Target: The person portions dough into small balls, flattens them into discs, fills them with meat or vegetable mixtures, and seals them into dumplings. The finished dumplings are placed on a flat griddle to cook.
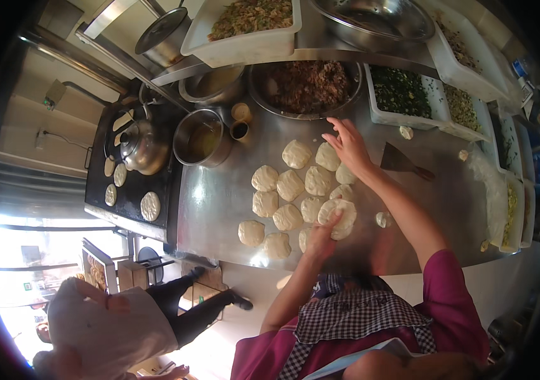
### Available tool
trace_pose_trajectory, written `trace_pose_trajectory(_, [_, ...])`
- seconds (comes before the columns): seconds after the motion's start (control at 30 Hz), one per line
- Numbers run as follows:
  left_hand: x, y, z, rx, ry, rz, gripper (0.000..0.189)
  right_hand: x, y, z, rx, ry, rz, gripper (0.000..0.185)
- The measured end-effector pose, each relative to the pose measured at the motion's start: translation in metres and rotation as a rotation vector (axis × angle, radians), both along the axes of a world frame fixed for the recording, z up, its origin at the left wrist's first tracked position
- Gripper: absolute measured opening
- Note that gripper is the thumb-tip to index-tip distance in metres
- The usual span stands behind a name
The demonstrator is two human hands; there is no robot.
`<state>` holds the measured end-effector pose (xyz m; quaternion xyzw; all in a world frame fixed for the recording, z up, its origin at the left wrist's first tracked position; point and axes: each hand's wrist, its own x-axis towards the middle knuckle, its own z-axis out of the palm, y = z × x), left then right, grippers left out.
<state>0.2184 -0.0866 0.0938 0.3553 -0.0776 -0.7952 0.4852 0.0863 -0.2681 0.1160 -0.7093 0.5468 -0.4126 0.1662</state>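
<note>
My left hand (323, 237) holds a flattened round of dough (342, 214), its thumb resting on top. Below and beside it, several pale dough balls (290, 185) sit in loose rows on the steel worktable (222, 204). My right hand (347, 145) is raised over the far dough balls, fingers apart, with nothing in it. It is near the front rim of a large metal bowl of dark meat filling (305, 90). A scraper with a wooden handle (403, 160) lies to the right of that hand. A small scrap of dough (384, 219) rests right of the held round.
On the left, a black griddle (132, 209) carries a metal kettle (144, 147) and several dough rounds (150, 206). A metal pot (202, 137) and small cups (240, 129) stand nearby. White tubs of chopped greens (400, 95) line the back right. A person (108, 323) stands at lower left.
</note>
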Motion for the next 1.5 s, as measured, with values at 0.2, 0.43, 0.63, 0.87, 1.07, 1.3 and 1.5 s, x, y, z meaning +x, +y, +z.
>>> trace_pose_trajectory(0.2, [0.043,-0.051,0.001,-0.062,-0.008,-0.056,0.043,0.015,-0.073,-0.017,-0.03,0.221,-0.06,0.012])
trace_pose_trajectory(0.43, [0.072,-0.102,-0.007,-0.102,-0.012,-0.089,0.04,-0.026,-0.129,0.003,0.651,-0.418,-0.23,0.026])
trace_pose_trajectory(0.63, [0.077,-0.143,-0.013,-0.032,0.02,-0.084,0.041,-0.034,-0.17,0.009,1.02,-0.109,-0.05,0.025])
trace_pose_trajectory(0.87, [0.081,-0.179,-0.02,-0.081,0.022,-0.062,0.043,0.005,-0.148,0.017,-0.006,0.583,0.017,0.011])
trace_pose_trajectory(1.07, [0.08,-0.208,-0.018,-0.069,0.058,-0.06,0.048,0.022,-0.157,0.01,0.145,0.841,0.33,0.011])
trace_pose_trajectory(1.3, [0.082,-0.233,-0.03,-0.075,0.064,-0.033,0.047,-0.001,-0.156,0.013,0.146,0.477,0.232,0.012])
trace_pose_trajectory(1.5, [0.083,-0.248,-0.04,-0.007,0.065,0.022,0.048,0.01,-0.167,-0.008,0.372,0.378,0.265,0.008])
